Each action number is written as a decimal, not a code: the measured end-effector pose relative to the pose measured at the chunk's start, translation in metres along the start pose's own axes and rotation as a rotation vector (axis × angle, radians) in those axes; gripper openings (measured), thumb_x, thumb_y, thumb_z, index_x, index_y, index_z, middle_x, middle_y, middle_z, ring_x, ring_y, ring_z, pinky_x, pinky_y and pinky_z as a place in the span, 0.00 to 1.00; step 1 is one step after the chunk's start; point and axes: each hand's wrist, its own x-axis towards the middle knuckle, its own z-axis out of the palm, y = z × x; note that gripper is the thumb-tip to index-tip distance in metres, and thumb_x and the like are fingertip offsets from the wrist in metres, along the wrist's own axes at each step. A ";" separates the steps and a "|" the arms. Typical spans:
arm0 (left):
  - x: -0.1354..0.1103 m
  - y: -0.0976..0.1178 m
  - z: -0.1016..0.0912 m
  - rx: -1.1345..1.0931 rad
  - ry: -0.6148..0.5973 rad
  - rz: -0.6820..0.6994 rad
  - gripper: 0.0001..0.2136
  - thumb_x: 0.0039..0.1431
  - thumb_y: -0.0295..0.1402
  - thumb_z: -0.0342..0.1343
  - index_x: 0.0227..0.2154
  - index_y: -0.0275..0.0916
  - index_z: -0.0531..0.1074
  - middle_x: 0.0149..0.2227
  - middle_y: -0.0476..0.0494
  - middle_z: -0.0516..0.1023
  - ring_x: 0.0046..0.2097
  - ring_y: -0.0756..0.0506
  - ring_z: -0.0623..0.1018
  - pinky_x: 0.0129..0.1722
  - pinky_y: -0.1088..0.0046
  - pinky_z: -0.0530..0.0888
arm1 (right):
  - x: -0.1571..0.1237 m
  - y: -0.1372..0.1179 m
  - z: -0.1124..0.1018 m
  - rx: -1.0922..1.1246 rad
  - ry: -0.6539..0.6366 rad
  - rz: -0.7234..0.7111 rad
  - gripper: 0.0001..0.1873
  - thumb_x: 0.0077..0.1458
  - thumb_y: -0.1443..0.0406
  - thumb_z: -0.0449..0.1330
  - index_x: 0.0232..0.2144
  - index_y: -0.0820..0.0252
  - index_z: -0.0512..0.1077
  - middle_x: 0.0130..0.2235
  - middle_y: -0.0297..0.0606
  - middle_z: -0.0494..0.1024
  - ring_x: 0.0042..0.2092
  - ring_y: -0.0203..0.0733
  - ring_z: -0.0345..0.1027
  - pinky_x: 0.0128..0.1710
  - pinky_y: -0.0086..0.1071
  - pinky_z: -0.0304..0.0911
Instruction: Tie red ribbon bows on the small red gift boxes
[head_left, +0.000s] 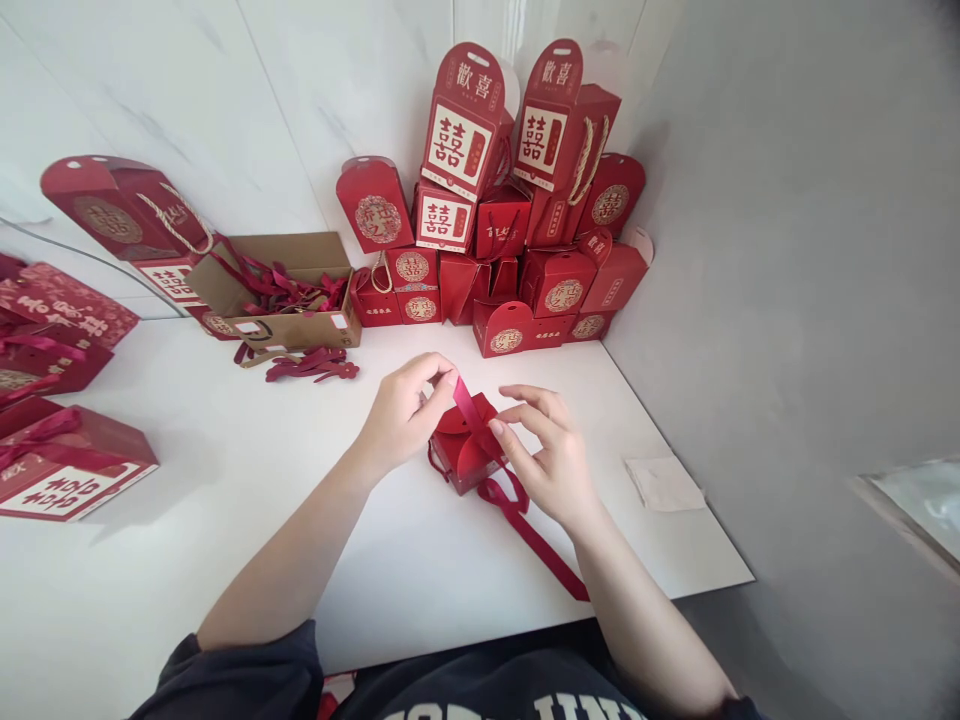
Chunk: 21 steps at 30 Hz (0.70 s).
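Centrally, a red gift box (459, 458) lies between the hands: left hand (405, 415) pinching its upright ribbon (466, 408), right hand (544, 458) curved open just beside.

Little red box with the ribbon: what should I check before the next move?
1. Ribbon held: ok, the left hand pinches the red ribbon above the box.
2. Box steady: ok, the small red gift box sits on the white table.
3. Box top closed: cannot tell, the right hand hides part of it.
4. Ribbon tail free: ok, the ribbon tail lies on the table, close to the front edge.
5. Spare ribbons nearby: ok, more red ribbons lie in the cardboard box.
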 end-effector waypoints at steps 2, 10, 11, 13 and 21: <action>0.000 0.002 -0.005 0.011 0.074 0.113 0.09 0.65 0.35 0.48 0.30 0.38 0.69 0.33 0.46 0.71 0.34 0.50 0.71 0.29 0.76 0.70 | 0.012 0.000 -0.001 0.145 -0.139 -0.028 0.08 0.61 0.61 0.57 0.34 0.52 0.77 0.50 0.41 0.75 0.57 0.50 0.64 0.57 0.46 0.60; -0.003 -0.018 -0.012 0.298 -0.374 0.121 0.16 0.55 0.32 0.57 0.47 0.42 0.72 0.48 0.41 0.75 0.49 0.41 0.75 0.45 0.65 0.74 | 0.017 0.022 0.019 0.573 -0.036 0.233 0.08 0.58 0.58 0.60 0.35 0.54 0.77 0.38 0.36 0.79 0.42 0.42 0.72 0.46 0.36 0.66; -0.003 -0.021 -0.011 0.321 -0.391 0.098 0.15 0.54 0.33 0.58 0.46 0.41 0.73 0.46 0.41 0.76 0.48 0.40 0.76 0.45 0.65 0.74 | 0.016 0.025 0.021 0.595 -0.019 0.260 0.08 0.57 0.58 0.61 0.34 0.54 0.77 0.37 0.36 0.79 0.41 0.42 0.72 0.45 0.35 0.67; -0.002 -0.024 -0.009 0.304 -0.387 0.031 0.11 0.58 0.33 0.54 0.43 0.41 0.75 0.43 0.42 0.78 0.44 0.42 0.77 0.43 0.67 0.73 | 0.013 0.028 0.023 0.627 -0.012 0.304 0.09 0.56 0.57 0.62 0.32 0.56 0.75 0.34 0.35 0.78 0.37 0.40 0.71 0.41 0.33 0.67; 0.005 -0.020 -0.022 0.200 -0.380 -0.175 0.16 0.64 0.41 0.46 0.28 0.39 0.73 0.25 0.50 0.73 0.26 0.50 0.68 0.27 0.75 0.63 | 0.012 0.027 0.031 0.577 -0.190 0.366 0.14 0.57 0.55 0.61 0.28 0.59 0.73 0.30 0.35 0.77 0.32 0.37 0.69 0.35 0.30 0.64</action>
